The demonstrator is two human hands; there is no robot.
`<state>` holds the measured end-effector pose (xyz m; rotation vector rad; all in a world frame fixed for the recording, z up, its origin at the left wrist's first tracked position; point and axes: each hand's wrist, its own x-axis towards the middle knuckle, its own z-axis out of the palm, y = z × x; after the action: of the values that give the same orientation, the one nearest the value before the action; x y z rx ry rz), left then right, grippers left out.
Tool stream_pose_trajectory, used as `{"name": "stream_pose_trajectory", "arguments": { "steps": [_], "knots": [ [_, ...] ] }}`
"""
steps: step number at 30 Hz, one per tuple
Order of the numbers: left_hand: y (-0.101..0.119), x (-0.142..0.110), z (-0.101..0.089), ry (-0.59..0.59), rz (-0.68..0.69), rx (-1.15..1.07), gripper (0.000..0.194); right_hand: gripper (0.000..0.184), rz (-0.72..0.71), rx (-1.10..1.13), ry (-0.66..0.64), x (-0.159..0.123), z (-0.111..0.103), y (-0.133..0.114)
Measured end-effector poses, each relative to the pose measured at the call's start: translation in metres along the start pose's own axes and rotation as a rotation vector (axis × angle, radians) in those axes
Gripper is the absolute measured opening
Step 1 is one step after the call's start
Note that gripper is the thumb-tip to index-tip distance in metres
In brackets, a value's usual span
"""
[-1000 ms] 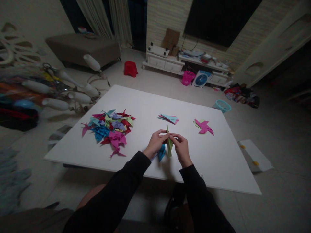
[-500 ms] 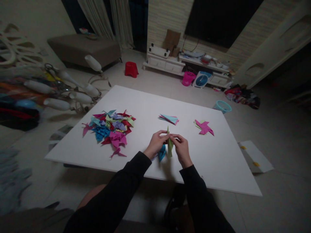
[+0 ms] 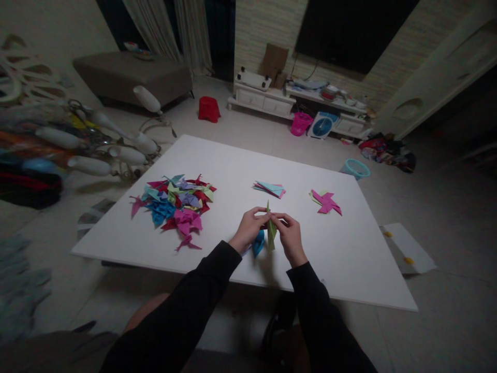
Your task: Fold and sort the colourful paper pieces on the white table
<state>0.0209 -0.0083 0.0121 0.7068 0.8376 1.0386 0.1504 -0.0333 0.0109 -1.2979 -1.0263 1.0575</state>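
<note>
A folded piece of light green paper (image 3: 271,235) stands on edge, pinched between the fingers of both hands above the near part of the white table (image 3: 341,259). My left hand (image 3: 248,228) grips it from the left, and my right hand (image 3: 289,235) from the right, near its upper half. Below my left hand lies a blue folded paper (image 3: 258,243), partly hidden by the fingers. Just beyond the hands is a small stack of folded papers (image 3: 269,188), with light blue on top and pink beneath.
A heap of colourful folded paper cranes (image 3: 186,199) covers the table's left side. Pink and green folded papers (image 3: 326,202) lie crossed at the right. A lamp with white shades (image 3: 126,154) is close by the left edge. Beyond the far right corner sits a blue basket (image 3: 355,168).
Both hands keep their hold on the green paper with hardly any movement. The whole view has shifted very slightly.
</note>
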Motion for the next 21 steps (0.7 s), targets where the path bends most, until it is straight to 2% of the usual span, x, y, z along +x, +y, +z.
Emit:
{"name": "stream_pose_trajectory", "arguments": {
  "steps": [21],
  "knots": [
    [-0.0021, 0.0014, -0.0004, -0.017, -0.006, 0.007, 0.042, 0.022, -0.002, -0.005, -0.021, 0.0010, -0.0019, 0.0021]
  ]
}}
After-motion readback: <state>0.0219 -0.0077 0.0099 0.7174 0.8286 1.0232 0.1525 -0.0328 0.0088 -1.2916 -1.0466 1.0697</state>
